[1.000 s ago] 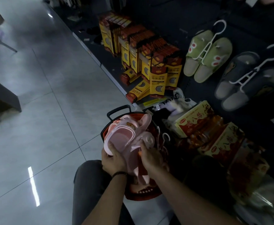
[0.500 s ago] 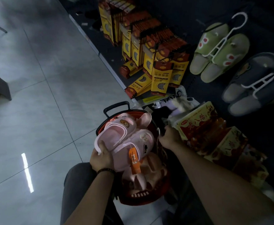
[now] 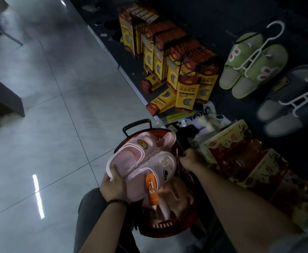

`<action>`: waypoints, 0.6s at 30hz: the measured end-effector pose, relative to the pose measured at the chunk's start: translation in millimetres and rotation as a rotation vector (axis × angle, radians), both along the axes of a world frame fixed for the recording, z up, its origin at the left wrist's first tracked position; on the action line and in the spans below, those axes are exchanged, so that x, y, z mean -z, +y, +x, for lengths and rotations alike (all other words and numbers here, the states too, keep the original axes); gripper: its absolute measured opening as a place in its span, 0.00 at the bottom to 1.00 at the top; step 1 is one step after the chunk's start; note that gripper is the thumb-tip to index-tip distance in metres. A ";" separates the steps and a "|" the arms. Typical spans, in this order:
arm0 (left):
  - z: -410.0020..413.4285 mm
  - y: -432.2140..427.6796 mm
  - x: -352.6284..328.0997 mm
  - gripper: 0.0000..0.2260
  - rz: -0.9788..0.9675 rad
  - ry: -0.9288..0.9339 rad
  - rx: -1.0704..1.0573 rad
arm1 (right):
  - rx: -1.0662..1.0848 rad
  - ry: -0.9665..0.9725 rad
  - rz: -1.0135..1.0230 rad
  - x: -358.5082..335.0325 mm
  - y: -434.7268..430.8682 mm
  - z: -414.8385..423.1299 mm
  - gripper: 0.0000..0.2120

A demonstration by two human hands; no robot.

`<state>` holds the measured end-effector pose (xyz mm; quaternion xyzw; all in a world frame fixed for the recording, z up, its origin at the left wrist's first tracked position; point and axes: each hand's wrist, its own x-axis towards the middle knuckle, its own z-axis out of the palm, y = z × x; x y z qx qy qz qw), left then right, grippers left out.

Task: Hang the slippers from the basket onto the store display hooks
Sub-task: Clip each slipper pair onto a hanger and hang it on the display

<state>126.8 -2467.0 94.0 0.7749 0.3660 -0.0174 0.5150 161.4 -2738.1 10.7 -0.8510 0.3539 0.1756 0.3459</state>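
Landmark: red basket (image 3: 160,229), standing on the tiled floor (image 3: 49,125) against the person's knee. Directly above the basket's near-left rim, the left hand (image 3: 114,185) carries the pink slipper pair (image 3: 145,161); grip clamped on the heel edge of the pair, thumb on top, soles nested one over the other, toes pointing away toward the basket's black handle (image 3: 136,125). An orange tag (image 3: 152,190) dangles from the nearer slipper and hangs over the basket interior. More pink slippers (image 3: 169,199) lie inside the basket under the held pair. The right hand (image 3: 189,159) sits at the basket's far-right rim, fingers curled together around something thin and dark; cannot tell what it is, and the fingertips are hidden. Just right of the basket: red-and-gold boxes (image 3: 237,154) stacked on the floor, with a crumpled plastic bag (image 3: 209,121) beyond them. Beyond the basket, on the low dark shelf, stand rows of yellow-and-orange packets (image 3: 176,70), several tipped over at the front. Farther right of the basket, on the dark display, a green slipper pair (image 3: 249,64) is clipped to a white hanger (image 3: 259,46), and a grey slipper pair (image 3: 291,105) on another white hanger lies below it.
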 end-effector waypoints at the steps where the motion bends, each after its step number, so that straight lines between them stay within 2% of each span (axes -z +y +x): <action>1: 0.8 3.3 -1.2 0.23 0.015 -0.010 0.004 | -0.006 0.000 -0.014 1.0 1.1 3.2 0.19; 6: 1.4 15.4 -5.9 0.23 0.029 -0.009 -0.006 | -0.040 0.044 -0.081 9.7 5.6 15.8 0.14; 9: 2.7 16.6 -8.2 0.23 0.019 -0.028 -0.015 | -0.028 -0.012 -0.060 -0.9 8.7 18.2 0.10; 18: -0.8 6.6 -9.1 0.21 -0.030 -0.058 0.018 | 0.060 -0.535 -0.092 -77.4 -22.7 -4.1 0.10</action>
